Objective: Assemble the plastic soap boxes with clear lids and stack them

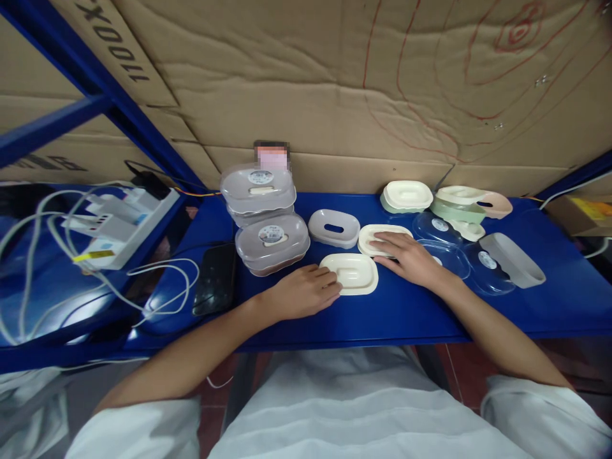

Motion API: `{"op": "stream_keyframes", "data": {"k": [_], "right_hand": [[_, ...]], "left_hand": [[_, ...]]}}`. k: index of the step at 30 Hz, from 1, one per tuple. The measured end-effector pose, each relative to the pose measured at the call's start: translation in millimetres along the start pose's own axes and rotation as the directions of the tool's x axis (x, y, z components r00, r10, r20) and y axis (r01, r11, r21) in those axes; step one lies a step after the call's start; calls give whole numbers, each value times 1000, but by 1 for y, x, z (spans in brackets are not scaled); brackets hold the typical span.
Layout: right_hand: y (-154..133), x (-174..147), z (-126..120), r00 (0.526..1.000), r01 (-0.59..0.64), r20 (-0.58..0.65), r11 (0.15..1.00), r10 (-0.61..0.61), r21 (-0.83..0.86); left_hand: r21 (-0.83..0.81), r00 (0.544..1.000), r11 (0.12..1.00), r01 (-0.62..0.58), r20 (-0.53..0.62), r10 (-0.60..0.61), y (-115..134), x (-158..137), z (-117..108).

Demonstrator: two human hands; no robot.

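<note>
A cream oval soap dish [358, 275] lies near the table's front edge, with a raised bar along its middle. My left hand [306, 292] has its fingers curled together over that dish's left end; their tips are partly hidden. Just behind it, a second cream soap dish part [367, 241] lies flat. My right hand [406, 256] rests across this one, fingers stretched out and apart, covering its right half. Behind my left hand sits a grey oval soap dish tray [335, 227] with a slot in it.
Stacked soap boxes with clear lids [272, 241] stand at left, beside a black phone [214, 280] and a power strip [138, 233] with white cables. To the right lie clear lids [442, 255], a grey base [514, 260] and cream-and-green dishes [406, 196]. Cardboard [296, 83] walls the back.
</note>
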State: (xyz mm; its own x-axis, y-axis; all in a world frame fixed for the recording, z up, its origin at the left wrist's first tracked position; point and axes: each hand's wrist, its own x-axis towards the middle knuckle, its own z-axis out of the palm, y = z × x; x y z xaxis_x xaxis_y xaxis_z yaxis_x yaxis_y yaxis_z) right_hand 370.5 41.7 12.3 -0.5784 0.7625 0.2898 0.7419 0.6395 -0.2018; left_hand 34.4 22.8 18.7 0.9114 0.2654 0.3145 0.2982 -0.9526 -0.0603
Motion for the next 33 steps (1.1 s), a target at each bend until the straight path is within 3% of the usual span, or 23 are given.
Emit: {"op": "stream_keyframes", "data": {"k": [6,13,21,29,33], "right_hand": [[-7,-2,-8,997,56,40,992,-61,110],[4,-3,-22,999,20,36,1000,-20,-7],[14,-6,-15,998,-13,67,999,17,-53],[41,-16,-47,991,-137,-16,984,136,-110],[39,-16,-45,992,-121,8,982,124,-144]], "left_hand": [[9,1000,1000,-22,13,22,1,1,0],[9,1000,1000,-6,19,5,-1,0,1],[22,995,995,92,23,-93,-5,1,-1],[38,996,996,83,27,-84,-4,2,-1],[38,996,996,85,23,-86,-2,3,-2]]}}
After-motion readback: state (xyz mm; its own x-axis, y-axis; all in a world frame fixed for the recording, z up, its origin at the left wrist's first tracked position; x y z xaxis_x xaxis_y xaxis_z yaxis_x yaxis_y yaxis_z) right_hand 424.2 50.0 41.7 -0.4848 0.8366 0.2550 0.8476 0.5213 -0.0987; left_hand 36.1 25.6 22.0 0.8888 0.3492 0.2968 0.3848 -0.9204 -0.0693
